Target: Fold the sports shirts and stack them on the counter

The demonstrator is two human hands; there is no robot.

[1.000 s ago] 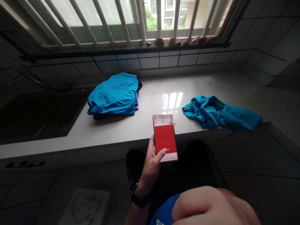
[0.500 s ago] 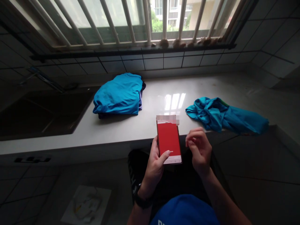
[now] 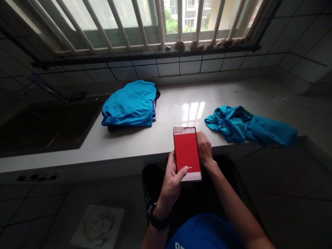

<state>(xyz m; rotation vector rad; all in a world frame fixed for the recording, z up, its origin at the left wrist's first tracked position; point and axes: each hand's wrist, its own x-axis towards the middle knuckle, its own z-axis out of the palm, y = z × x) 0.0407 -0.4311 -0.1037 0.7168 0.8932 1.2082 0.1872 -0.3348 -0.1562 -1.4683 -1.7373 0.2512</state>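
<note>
My left hand (image 3: 171,180) is wrapped around a smartphone (image 3: 187,152) with a red screen, held upright over my lap near the counter edge. Its thumb rests on the lower part of the screen. Beside the phone's right edge is my right hand (image 3: 204,147), closed, its knuckles bent; the phone hides its fingertips and whatever they may hold. A crumpled blue garment (image 3: 230,122) lies on the counter to the right of that hand. Further left sits a folded stack of clothes (image 3: 129,105), bright blue on top with darker and purple cloth under it.
The white countertop (image 3: 178,93) runs below a barred window (image 3: 145,27). At the left are a dark sink (image 3: 44,128) and a faucet (image 3: 49,88). Small round objects (image 3: 180,46) line the sill. A white square panel (image 3: 97,226) shows on the floor at lower left.
My right hand has moved left, from apart on the right to the phone's right edge, its fingertips now behind it. The phone and left hand have stayed almost still.
</note>
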